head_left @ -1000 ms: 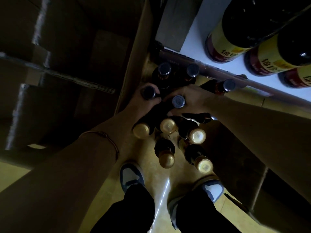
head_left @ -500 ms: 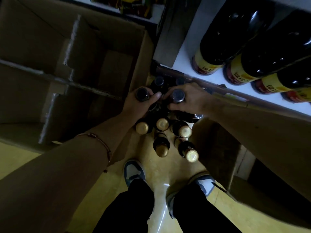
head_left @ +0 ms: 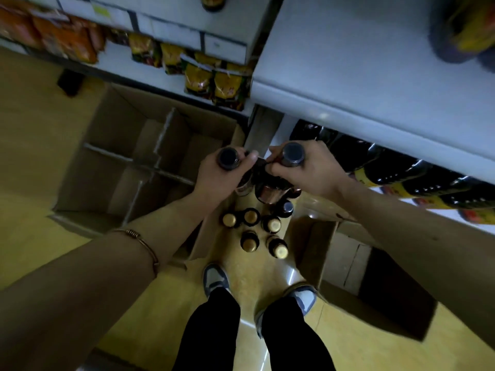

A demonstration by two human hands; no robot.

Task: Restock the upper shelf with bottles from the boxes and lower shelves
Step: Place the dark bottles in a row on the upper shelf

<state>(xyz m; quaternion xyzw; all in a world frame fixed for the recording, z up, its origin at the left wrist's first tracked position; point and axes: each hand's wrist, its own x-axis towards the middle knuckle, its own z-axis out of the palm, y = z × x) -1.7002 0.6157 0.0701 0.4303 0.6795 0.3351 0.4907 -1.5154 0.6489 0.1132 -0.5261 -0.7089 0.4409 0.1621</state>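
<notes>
Two dark-capped bottles held up off the floor, one per hand, side by side and near touching at the knuckles. Left hand [head_left: 214, 178] wrapped round the neck of the left bottle [head_left: 228, 158], cap showing above the fist. Right hand [head_left: 308, 170] wrapped round the right bottle [head_left: 293, 154] the same way, fingers curled tight. Further dark bottle bodies [head_left: 270, 191] hang below the two fists; how many each hand carries cannot be told, view too dim and blurred there.

Directly beneath, on the yellow floor [head_left: 53, 162]: a cluster of gold-capped bottles [head_left: 250, 218] standing upright, five counted, plus one dark-capped bottle [head_left: 287, 208] at the right rear of the group.

Left of the cluster: open cardboard box [head_left: 88, 162] with card dividers. Right of the cluster: a second cardboard box [head_left: 348, 253], partly under the shelving.

Right and above the hands: pale grey shelf [head_left: 361, 84], with a row of large dark bottles with yellow labels [head_left: 396, 172] lying on the level below it. Top left: another shelf run with yellow and orange snack packets [head_left: 214, 81].

Thin bracelet [head_left: 144, 242] on the left forearm. Person's grey shoes [head_left: 215, 277] and black trousers at bottom centre, toes just short of the bottle cluster
</notes>
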